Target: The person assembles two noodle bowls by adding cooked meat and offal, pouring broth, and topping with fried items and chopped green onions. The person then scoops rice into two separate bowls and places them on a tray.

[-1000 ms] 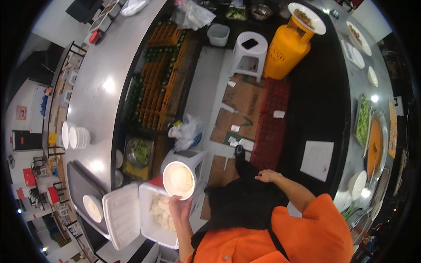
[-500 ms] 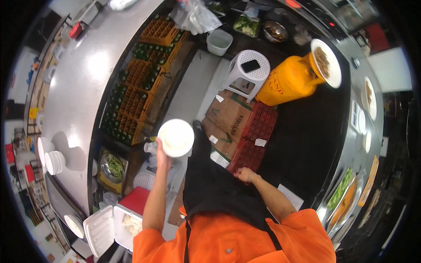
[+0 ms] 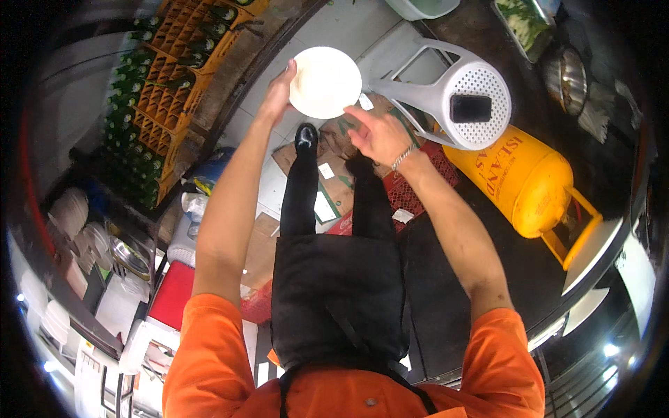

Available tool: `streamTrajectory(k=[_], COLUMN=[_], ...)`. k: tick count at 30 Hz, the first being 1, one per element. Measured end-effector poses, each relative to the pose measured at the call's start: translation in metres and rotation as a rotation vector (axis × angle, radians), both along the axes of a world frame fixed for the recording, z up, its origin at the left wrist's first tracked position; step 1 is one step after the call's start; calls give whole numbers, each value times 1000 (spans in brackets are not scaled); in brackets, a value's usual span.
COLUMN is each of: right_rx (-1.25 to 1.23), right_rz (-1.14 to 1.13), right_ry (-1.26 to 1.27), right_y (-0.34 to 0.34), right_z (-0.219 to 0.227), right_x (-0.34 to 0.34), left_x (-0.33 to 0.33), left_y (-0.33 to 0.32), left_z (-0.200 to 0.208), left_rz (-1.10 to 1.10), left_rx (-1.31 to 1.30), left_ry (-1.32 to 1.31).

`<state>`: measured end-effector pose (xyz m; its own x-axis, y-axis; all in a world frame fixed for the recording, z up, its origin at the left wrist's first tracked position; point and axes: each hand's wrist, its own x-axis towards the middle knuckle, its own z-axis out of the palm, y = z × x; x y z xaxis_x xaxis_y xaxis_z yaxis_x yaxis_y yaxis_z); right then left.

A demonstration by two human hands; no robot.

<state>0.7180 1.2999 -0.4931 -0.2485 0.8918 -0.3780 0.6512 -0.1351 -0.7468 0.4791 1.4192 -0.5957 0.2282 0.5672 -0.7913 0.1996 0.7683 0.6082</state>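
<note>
A white round bowl (image 3: 326, 82), glaringly bright, is held out ahead of me over the floor. My left hand (image 3: 280, 94) grips its left edge, with most of the fingers hidden behind the rim. At the lower right edge, my right hand (image 3: 382, 138) has one finger stretched to the rim, seemingly touching it. The other right-hand fingers are apart from the bowl and partly bent. A chain bracelet (image 3: 404, 157) circles the right wrist. What the bowl contains is washed out by glare.
A white stool (image 3: 481, 87) bearing a phone (image 3: 471, 109) stands at right, beside a yellow gas cylinder (image 3: 533, 177). Yellow crates (image 3: 164, 104) of green bottles line the left. Flattened cardboard (image 3: 338, 184) and a red crate (image 3: 397, 198) lie below my hands. A red-lidded box (image 3: 172, 296) is at lower left.
My left hand has carried the bowl forward, away from my body. My right hand has come up from beside the red crate to the bowl's rim. The view has turned and shifted.
</note>
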Motion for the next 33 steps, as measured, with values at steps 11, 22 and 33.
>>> streamTrajectory(k=[11, 22, 33], right_rx=[-115, -148, -88], right_rz=[385, 459, 478], right_ry=[3, -21, -164], right_y=[68, 68, 59], right_z=[-112, -128, -124], right_x=[74, 70, 53], left_x=[77, 87, 78], left_y=[48, 43, 33], left_z=[-41, -36, -42], left_rz=[-206, -236, -136], left_rx=[81, 56, 9], left_ry=[97, 146, 125])
